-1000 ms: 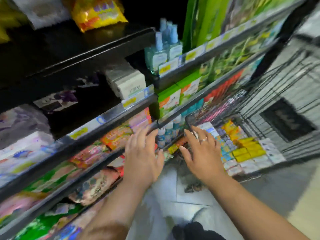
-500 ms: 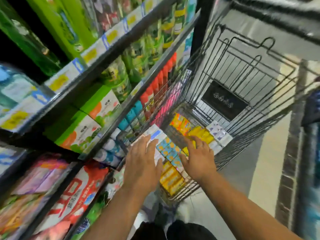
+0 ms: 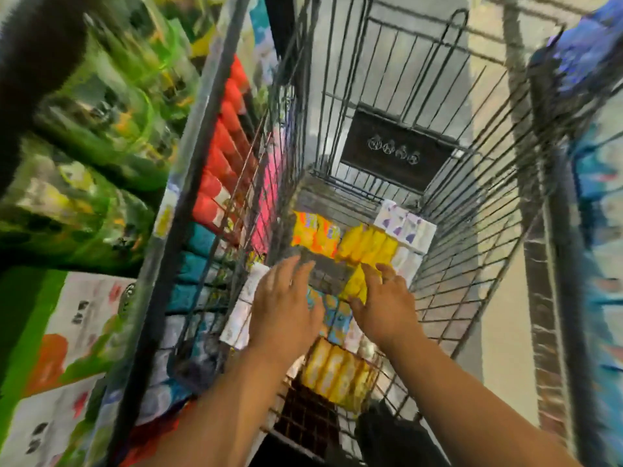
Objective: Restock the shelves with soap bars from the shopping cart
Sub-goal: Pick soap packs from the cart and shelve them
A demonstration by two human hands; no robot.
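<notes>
— What does the head camera show?
— Wrapped yellow, orange and white soap bars (image 3: pixel 367 244) line the floor of a grey wire shopping cart (image 3: pixel 467 254).
— And the hands?
— The left hand (image 3: pixel 286 311) hovers above them, fingers loosely spread. The right hand (image 3: pixel 387 308) perhaps touches a yellow bar; blur hides any grip.

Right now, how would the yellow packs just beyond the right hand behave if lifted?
The yellow packs look blocky and flat-sided, so probably stiff and not prone to rolling. They stand tightly side by side, so pulling one out may tip its neighbours.
</notes>
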